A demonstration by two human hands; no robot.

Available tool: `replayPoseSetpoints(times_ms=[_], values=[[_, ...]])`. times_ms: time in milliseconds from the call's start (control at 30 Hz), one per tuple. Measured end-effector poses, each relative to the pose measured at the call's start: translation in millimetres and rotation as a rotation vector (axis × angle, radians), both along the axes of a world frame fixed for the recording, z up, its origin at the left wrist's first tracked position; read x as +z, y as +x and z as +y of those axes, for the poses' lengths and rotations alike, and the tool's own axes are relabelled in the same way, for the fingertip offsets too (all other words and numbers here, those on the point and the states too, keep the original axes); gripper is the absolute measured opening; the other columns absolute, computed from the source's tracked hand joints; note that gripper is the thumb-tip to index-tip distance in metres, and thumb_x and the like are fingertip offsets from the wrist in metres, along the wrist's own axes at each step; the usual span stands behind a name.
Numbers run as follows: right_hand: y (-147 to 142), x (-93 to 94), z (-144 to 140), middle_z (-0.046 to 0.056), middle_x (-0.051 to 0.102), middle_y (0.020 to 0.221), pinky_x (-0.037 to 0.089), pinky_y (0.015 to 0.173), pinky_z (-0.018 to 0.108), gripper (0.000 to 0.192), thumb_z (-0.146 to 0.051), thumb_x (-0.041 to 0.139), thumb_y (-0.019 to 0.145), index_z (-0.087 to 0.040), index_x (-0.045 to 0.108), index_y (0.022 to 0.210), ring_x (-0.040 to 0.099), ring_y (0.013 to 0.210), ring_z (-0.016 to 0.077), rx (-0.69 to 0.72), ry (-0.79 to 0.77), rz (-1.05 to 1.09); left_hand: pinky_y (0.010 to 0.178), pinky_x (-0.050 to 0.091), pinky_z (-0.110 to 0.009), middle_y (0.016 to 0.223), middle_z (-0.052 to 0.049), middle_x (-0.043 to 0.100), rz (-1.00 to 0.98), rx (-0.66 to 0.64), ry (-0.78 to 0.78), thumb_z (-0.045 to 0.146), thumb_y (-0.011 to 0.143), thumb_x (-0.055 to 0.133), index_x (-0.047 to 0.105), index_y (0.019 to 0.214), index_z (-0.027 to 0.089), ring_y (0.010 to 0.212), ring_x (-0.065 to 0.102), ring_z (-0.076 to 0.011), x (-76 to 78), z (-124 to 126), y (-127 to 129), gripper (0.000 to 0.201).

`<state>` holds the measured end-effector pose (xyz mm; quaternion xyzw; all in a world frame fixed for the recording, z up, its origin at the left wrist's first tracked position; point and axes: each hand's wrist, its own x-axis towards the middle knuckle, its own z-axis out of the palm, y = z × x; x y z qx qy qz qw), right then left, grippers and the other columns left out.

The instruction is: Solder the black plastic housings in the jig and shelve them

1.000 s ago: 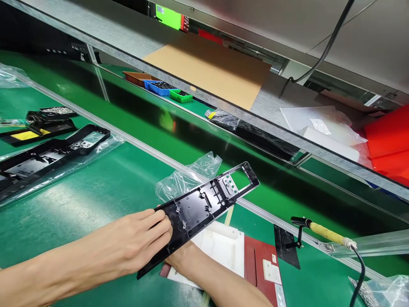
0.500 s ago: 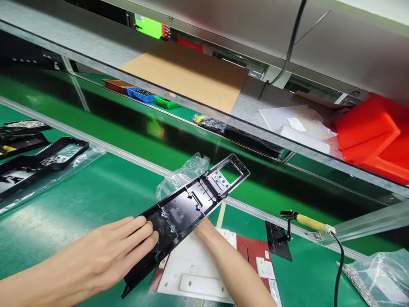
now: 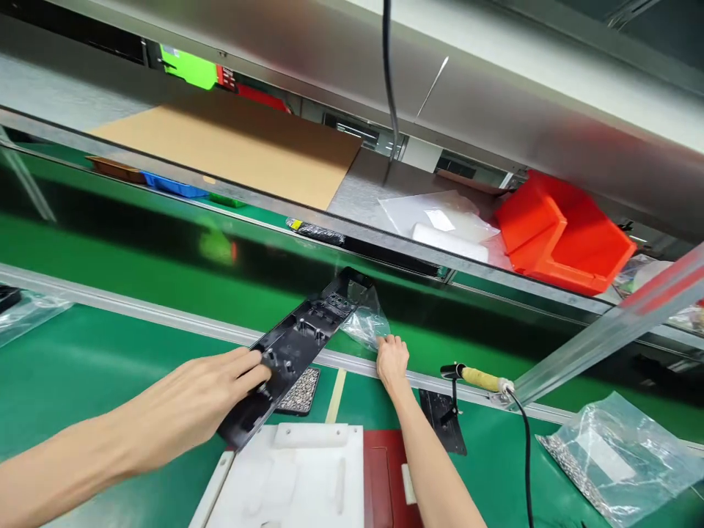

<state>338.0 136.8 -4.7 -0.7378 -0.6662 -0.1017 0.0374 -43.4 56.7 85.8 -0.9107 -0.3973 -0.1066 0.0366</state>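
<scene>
Red bin (image 3: 531, 231) & cardbd (image 3: 236, 150) on shelf (image 3: 368, 182); blue tray (image 3: 173, 185) nr brown tray (image 3: 115, 170) below.

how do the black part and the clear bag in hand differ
The black part looks long, opaque and stiff; the clear bag looks shorter, see-through and crumpled. The left grip holds the black part, the right grip the clear bag. Both are handheld.

Panel (image 3: 297, 350) left of the corded tool (image 3: 481, 379); parts tray (image 3: 303, 391) behind the block (image 3: 308, 477); bin (image 3: 586, 246) on shelf (image 3: 366, 189).
</scene>
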Motion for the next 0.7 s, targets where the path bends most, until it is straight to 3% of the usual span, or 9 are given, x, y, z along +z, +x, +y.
replayPoseSetpoints(times_ms=[100,167,267,367,533,700], values=[[10,-7.9,-7,0.01,0.064,0.13,0.052,0.104,0.044,0.042,-0.04,0.056,0.098,-0.02,0.058,0.134,0.062,0.117,0.0211,0.039,-0.007,0.058,0.072,0.052,-0.033,0.107,-0.005,0.067,0.025,-0.03,-0.07,0.004,0.088,0.043,0.064,0.105,0.024,0.094,0.066,-0.023,18.5,46,62,0.034],[11,-8.9,-16,0.013,0.058,0.145,0.047,0.111,0.044,0.055,-0.039,0.057,0.096,-0.021,0.049,0.147,0.057,0.129,0.0248,0.045,0.01,0.094,0.077,0.053,-0.034,0.107,-0.006,0.066,0.015,-0.022,-0.078,0.007,0.092,0.046,0.063,0.108,0.022,0.098,0.067,-0.0241,20.8,76,102,0.027],[11,-7.6,-38,0.018,0.05,0.155,0.043,0.115,0.045,0.065,-0.043,0.058,0.093,-0.015,0.047,0.151,0.051,0.138,0.0316,0.015,0.052,0.139,0.084,0.055,-0.034,0.109,-0.007,0.066,0.011,0.011,-0.086,0.011,0.095,0.053,0.064,0.11,0.018,0.099,0.068,-0.0223,8.5,116,159,0.021],[10,-5.5,-62,0.018,0.054,0.152,0.045,0.112,0.047,0.05,-0.039,0.051,0.096,-0.017,0.059,0.141,0.055,0.135,0.0327,-0.014,0.114,0.173,0.089,0.059,-0.04,0.115,-0.008,0.066,0.014,0.062,-0.118,0.031,0.099,0.063,0.063,0.118,0.014,0.101,0.066,-0.0202,-14.9,142,205,0.026],[10,2.1,-92,0.013,0.065,0.139,0.051,0.103,0.045,0.037,-0.035,0.045,0.1,-0.024,0.07,0.124,0.064,0.122,0.0285,0.007,0.232,0.213,0.092,0.06,-0.042,0.122,-0.01,0.065,-0.008,0.111,-0.175,0.038,0.098,0.065,0.062,0.124,0.015,0.108,0.066,-0.0221,-48.8,157,252,0.035],[-6,19.3,-114,0.01,0.072,0.121,0.052,0.095,0.041,0.027,-0.031,0.05,0.099,-0.024,0.072,0.114,0.068,0.108,0.0258,0.181,0.409,0.273,0.093,0.06,-0.043,0.127,-0.011,0.063,-0.123,0.171,-0.147,0.038,0.098,0.064,0.059,0.13,0.016,0.11,0.065,-0.023,-52.0,155,262,0.039]])
